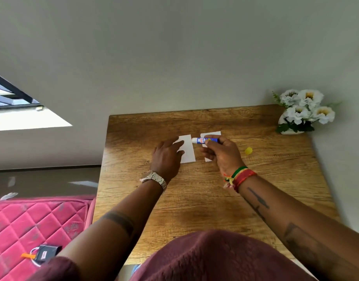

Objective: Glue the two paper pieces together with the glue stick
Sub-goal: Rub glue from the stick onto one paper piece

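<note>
Two white paper pieces lie side by side on the wooden table (195, 199). My left hand (167, 157) rests flat on the left paper piece (188, 153), fingers spread over its left part. My right hand (223, 153) holds a blue and white glue stick (205, 140) sideways, its uncapped white tip pointing left at the upper right corner of the left paper. The right paper piece (212, 134) is mostly hidden under my right hand and the stick. The yellow cap (248, 151) sits on the table to the right of my right hand.
A white vase of white flowers (304, 112) stands at the table's far right corner against the wall. A pink quilted mattress (32, 224) with a small black device (46, 253) lies left of the table.
</note>
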